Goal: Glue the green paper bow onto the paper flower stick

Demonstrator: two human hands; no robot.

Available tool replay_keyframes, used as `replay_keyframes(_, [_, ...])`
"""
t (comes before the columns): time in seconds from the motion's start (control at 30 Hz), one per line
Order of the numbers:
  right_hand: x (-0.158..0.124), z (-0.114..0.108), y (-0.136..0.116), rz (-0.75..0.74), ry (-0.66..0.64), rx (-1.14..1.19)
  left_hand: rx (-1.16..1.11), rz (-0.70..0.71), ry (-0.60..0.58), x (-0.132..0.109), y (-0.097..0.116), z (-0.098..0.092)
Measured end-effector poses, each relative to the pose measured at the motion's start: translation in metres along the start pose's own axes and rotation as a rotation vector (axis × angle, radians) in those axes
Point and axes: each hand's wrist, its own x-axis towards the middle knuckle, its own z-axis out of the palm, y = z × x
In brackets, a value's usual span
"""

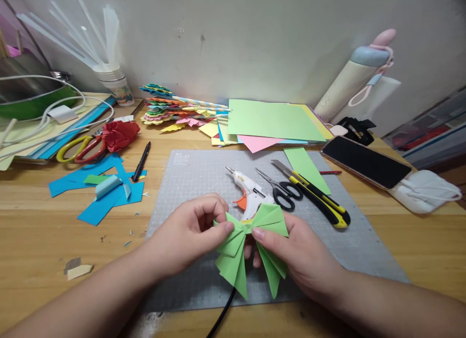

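Observation:
A folded green paper bow (269, 220) is held between my two hands above the grey cutting mat (196, 182). With thumb and bent fingers, my left hand (198, 226) pinches the bow's left loop close to its centre. My right hand (306, 248) grips the right side, thumb on the front near the knot and fingers behind, partly hidden by the paper. Just beyond the bow lies a white and orange glue gun (251, 190), its handle partly covered by the paper. Black-handled scissors (286, 192) and a yellow and black utility knife (316, 197) rest to its right.
Blue paper scraps (98, 207), a black pen (141, 161) and red-and-yellow-handled scissors (82, 148) lie left. Behind the mat are coloured paper sheets (273, 119) and stacked paper flowers (163, 109). A phone (366, 160) sits right. A black cord (222, 316) crosses the mat's front edge.

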Motion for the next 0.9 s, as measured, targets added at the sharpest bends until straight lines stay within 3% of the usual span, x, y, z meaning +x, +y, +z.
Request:
replay_keyframes(0.6, [-0.0015,0.0017,-0.0017,0.026,0.014,-0.036,0.356,0.172,0.08,-0.0024,-0.003,0.0013])
replay_keyframes(0.9, [0.001,-0.0009,-0.0002,0.009,0.065,-0.176,0.355,0.188,0.097,-0.0029,-0.0012,0.0026])
